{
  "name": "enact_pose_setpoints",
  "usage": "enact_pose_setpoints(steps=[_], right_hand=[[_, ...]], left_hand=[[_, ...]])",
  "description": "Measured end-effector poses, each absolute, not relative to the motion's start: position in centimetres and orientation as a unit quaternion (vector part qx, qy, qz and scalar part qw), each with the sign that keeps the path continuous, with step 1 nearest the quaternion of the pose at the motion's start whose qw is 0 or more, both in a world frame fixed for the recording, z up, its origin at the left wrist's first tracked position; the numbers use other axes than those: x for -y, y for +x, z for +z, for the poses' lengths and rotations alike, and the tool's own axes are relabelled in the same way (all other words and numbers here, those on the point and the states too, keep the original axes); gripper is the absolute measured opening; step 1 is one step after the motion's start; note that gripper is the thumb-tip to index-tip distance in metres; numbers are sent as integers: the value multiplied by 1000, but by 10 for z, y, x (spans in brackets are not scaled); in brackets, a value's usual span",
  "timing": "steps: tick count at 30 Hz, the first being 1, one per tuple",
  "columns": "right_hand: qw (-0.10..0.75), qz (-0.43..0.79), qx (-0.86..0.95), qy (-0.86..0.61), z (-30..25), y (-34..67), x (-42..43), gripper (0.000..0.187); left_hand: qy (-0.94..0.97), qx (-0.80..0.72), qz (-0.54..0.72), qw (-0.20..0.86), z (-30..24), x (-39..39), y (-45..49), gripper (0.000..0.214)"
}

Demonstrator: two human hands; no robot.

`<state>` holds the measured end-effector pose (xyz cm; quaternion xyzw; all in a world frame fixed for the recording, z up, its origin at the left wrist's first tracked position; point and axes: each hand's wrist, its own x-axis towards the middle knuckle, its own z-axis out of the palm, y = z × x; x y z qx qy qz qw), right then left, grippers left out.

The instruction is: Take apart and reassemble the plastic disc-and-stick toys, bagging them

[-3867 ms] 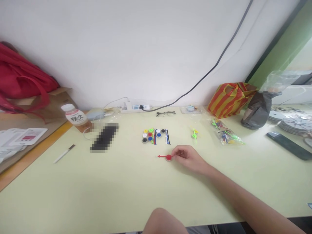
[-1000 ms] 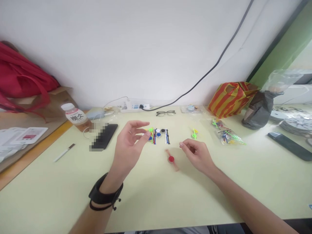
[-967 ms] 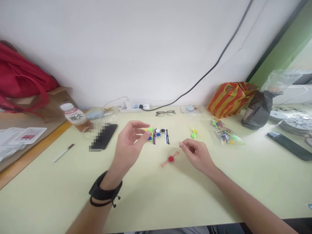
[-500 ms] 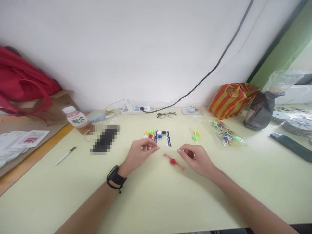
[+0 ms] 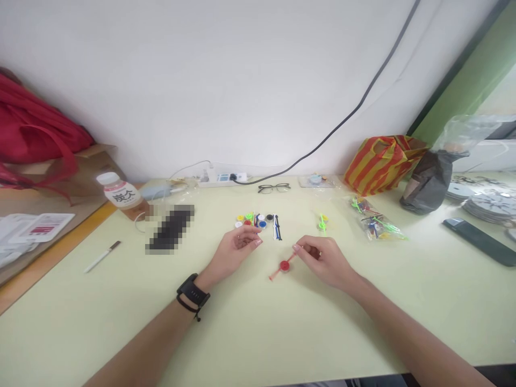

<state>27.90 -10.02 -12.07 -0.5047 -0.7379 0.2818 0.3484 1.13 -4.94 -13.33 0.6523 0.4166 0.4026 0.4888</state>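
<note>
A red spinner (image 5: 284, 266) with a round hub and two thin arms is on the table between my hands. Its arms slant from lower left to upper right and look slightly blurred. My right hand (image 5: 324, 260) has its thumb and index finger pinched together at the tip of the upper arm. Whether they touch it I cannot tell. My left hand (image 5: 236, 250), a black watch (image 5: 193, 290) on its wrist, is held open left of the spinner, thumb and fingers apart. Beyond it lie several coloured discs (image 5: 262, 224) and thin sticks (image 5: 277, 227).
A green and yellow spinner (image 5: 322, 222) lies beyond my right hand. Farther right is a clear bag of coloured parts (image 5: 377, 223). Glasses (image 5: 274, 188) and a power strip (image 5: 221, 183) are by the wall. At left stand a bottle (image 5: 123, 196) and a marker (image 5: 102, 257).
The red spinner has turned: its arms slanted from upper left to lower right before. Both hands have stayed almost in place, and the view has shifted slightly.
</note>
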Motion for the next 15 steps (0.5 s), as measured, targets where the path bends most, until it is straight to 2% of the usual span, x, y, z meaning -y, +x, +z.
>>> enact_pose_setpoints(steps=[15], right_hand=[[332,266,754,-500,-119,278,102,29]], left_hand=[[603,-430,414,529,-129,47,11,40]])
